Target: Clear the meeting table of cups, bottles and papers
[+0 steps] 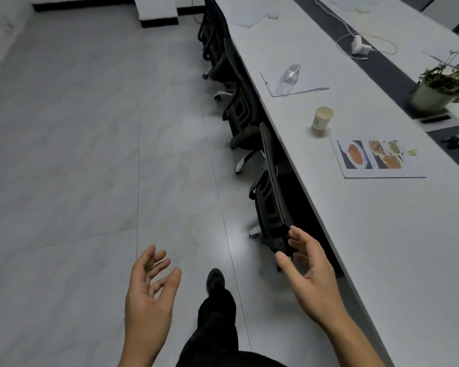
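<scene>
While left hand (149, 284) and right hand (310, 271) hover near, over floor (64, 154) left of table (395, 247), fingers (159, 255) loosely spread, holding nothing; paper cup (321, 120) upright on table just beyond photo printout (379, 160); farther, plastic bottle (289, 76) lies on papers (310, 84)

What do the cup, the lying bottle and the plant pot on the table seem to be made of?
Cup: likely paper, matte cream wall with a printed mark.
Bottle: probably clear plastic, see-through with glints.
Plant pot: perhaps glazed ceramic, smooth pale sheen; uncertain.

1 head-worn view looks down along the table (382, 234) edge.
</scene>
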